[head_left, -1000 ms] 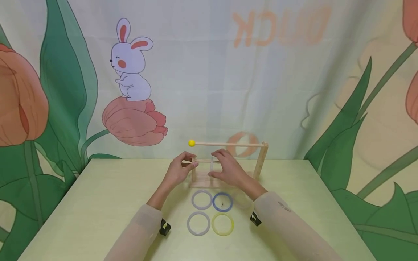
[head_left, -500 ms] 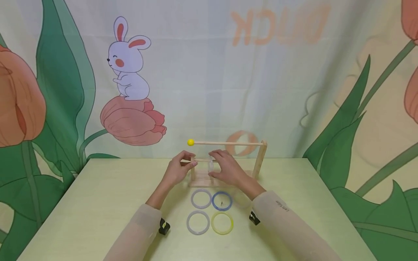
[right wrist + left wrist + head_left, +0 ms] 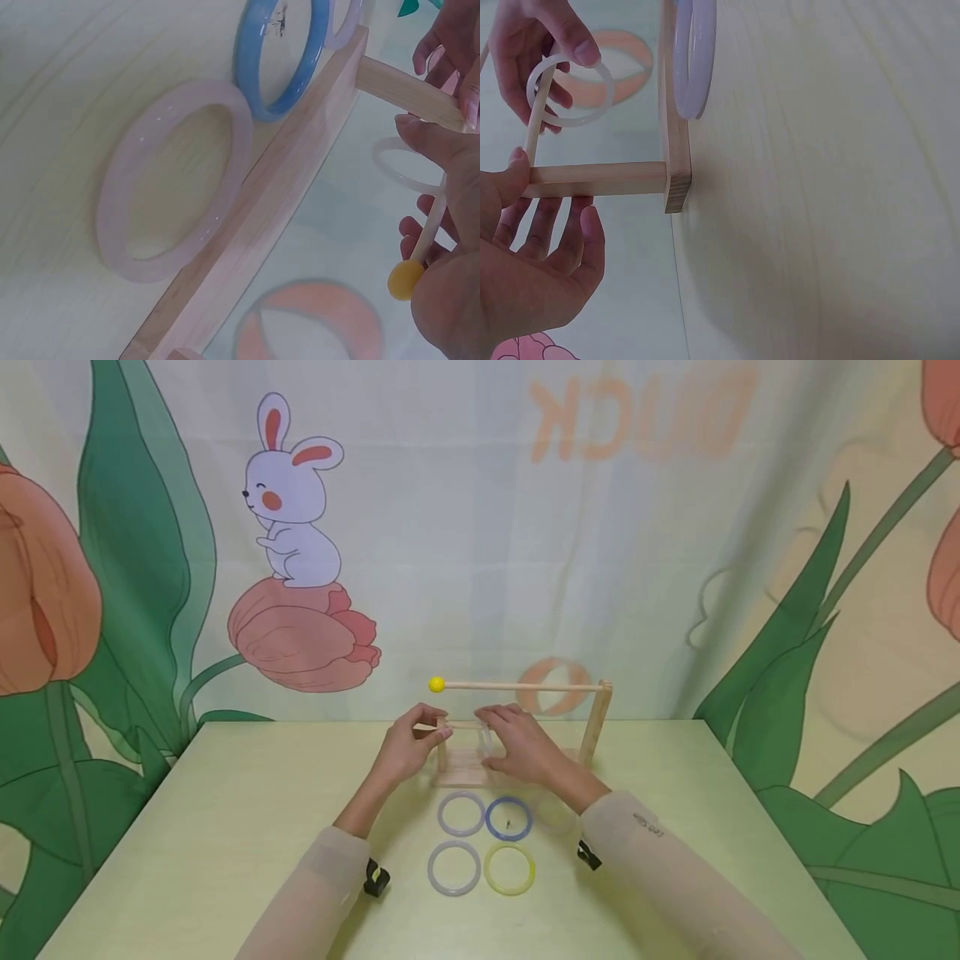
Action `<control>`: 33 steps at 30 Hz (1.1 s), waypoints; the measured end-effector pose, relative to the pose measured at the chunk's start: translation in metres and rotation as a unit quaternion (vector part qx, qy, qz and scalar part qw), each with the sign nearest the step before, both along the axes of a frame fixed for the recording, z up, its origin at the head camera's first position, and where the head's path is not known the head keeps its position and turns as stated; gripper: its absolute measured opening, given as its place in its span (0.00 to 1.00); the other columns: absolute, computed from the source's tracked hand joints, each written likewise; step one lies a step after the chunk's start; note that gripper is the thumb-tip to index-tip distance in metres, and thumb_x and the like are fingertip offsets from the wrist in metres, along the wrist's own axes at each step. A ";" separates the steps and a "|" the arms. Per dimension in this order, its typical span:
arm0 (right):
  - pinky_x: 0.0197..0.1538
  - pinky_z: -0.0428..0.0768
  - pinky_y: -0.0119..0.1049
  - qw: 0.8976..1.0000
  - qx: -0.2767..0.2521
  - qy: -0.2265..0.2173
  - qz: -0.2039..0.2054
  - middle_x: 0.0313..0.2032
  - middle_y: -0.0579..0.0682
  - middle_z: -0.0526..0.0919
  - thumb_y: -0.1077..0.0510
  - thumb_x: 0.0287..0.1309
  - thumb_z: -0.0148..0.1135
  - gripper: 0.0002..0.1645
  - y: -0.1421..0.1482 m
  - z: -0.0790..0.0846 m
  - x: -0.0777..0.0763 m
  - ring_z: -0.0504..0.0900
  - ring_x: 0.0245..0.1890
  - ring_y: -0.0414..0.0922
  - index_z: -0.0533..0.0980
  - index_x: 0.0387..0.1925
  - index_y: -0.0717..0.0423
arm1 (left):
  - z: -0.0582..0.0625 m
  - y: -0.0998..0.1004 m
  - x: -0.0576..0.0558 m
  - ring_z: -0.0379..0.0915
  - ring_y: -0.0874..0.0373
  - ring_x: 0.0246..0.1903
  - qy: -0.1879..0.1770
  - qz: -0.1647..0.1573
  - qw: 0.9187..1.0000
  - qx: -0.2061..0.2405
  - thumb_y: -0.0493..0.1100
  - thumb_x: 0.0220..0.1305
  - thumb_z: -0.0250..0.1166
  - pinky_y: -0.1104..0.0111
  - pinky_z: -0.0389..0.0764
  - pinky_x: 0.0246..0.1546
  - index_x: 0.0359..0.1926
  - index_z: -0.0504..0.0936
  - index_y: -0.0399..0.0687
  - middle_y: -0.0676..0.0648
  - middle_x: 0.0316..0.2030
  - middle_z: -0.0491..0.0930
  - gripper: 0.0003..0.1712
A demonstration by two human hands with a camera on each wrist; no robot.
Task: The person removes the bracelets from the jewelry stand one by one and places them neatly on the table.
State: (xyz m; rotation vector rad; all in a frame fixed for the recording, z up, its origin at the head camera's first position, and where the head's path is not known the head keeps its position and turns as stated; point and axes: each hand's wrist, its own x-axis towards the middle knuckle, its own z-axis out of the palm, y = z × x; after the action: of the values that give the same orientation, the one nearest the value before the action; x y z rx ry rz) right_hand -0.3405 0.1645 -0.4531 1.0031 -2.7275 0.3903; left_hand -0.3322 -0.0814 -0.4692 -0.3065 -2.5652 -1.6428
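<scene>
My left hand (image 3: pixel 405 747) pinches the top of the short post (image 3: pixel 600 178) of a wooden bangle stand, thumb on one side and fingers on the other. With my right hand (image 3: pixel 528 747) I hold a whitish bangle (image 3: pixel 574 121) between thumb and fingers. In the left wrist view the lower rod (image 3: pixel 534 142) appears to pass through this bangle. One end of that rod meets the short post; a yellow ball (image 3: pixel 405 280) caps the other, close to my right palm. The head view hides that ball behind my right hand.
Above my hands runs the upper rod (image 3: pixel 517 687), from the tall right post (image 3: pixel 597 727) to its yellow ball (image 3: pixel 437 685). Before the stand lie a lavender bangle (image 3: pixel 440 814), a blue one (image 3: pixel 488 819), a greyish one (image 3: pixel 431 868), a yellow one (image 3: pixel 533 868) and a pale pink one (image 3: pixel 202 91).
Relative to the stand, my right fingertips have shifted slightly left. The whitish bangle, earlier nearly edge-on, has turned a little. My left hand stays on the short post.
</scene>
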 end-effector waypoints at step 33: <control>0.70 0.72 0.56 0.996 -0.060 -0.011 -0.065 0.61 0.56 0.82 0.42 0.49 0.86 0.48 0.009 0.004 0.005 0.80 0.60 0.55 0.76 0.65 0.61 | 0.000 0.000 0.001 0.83 0.43 0.57 -0.001 0.004 1.000 -0.007 0.48 0.73 0.71 0.50 0.85 0.56 0.62 0.82 0.51 0.43 0.55 0.82 0.21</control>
State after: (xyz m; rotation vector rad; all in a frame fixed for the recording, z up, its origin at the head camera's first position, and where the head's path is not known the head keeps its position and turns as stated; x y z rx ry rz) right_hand -0.3358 0.1740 -0.4488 0.7915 -2.7316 0.5375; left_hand -0.3315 -0.0810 -0.4692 -0.2960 -2.5764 -1.6253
